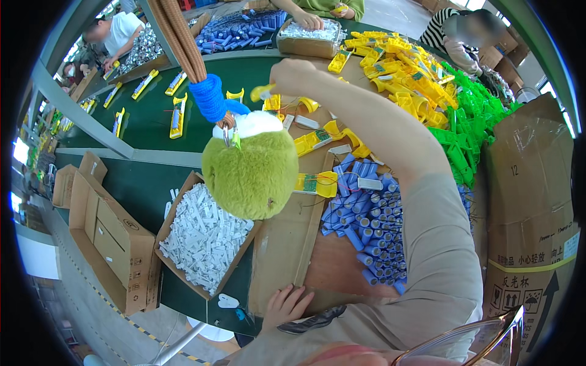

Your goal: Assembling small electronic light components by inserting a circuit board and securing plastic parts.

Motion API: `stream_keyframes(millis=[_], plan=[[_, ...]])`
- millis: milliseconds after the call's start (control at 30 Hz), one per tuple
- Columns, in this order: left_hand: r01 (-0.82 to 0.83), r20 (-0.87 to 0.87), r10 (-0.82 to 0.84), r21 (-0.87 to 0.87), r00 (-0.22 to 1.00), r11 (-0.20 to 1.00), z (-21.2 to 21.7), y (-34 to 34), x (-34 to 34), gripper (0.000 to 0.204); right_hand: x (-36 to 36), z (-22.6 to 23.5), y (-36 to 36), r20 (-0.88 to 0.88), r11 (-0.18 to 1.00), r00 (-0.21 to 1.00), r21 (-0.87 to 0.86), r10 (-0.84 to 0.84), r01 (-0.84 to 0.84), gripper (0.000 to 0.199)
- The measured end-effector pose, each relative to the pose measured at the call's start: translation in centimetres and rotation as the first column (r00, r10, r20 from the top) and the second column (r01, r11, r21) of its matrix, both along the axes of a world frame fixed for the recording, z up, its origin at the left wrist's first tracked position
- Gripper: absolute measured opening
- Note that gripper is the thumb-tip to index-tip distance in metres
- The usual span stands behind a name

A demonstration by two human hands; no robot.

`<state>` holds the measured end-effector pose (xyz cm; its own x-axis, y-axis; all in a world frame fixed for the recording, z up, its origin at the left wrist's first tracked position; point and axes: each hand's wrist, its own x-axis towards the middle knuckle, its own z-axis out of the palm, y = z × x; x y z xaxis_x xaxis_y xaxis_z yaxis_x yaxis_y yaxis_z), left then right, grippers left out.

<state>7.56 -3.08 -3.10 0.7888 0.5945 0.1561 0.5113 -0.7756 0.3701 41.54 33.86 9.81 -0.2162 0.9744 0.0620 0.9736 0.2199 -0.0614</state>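
Observation:
My right hand (296,77) reaches far across the bench, its fingers closed on a yellow plastic casing (262,93). Only one end of that casing shows. Resting flat at the bench's near side, my left hand (285,307) has its fingers apart on a cardboard sheet (278,256) and holds nothing. Between the hands lie yellow casings with green circuit boards (312,141), thin wires and white parts. Right of the cardboard is a heap of blue cylindrical batteries (375,229). A green plush ball (250,174) hangs in front and hides part of the bench.
A carton of white plastic pieces (204,238) sits left of the cardboard, near an open cardboard box (113,244). Yellow casings (409,73) and green casings (458,137) are heaped at right, beside a tall carton (530,201). Co-workers sit across the green belt (146,113).

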Motion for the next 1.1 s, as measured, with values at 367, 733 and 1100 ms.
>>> stream_keyframes(millis=[367,733,1100], plan=[[-0.019,0.013,0.019,0.002,1.0,1.0,1.4,0.6,0.5,0.043,0.3,7.2,-12.7,0.017,0.866,0.971,-0.457,0.237,-0.203,0.032],[-0.036,0.009,0.036,-0.011,0.999,0.999,1.4,0.5,0.9,0.049,30.6,8.7,-15.1,-0.1,0.707,0.754,0.288,-0.649,0.646,0.031],[-0.062,-0.095,0.068,0.066,0.993,0.996,1.4,0.2,0.5,0.034,31.0,1.4,-14.8,-0.323,0.365,0.256,-0.347,-0.911,0.864,0.031]])
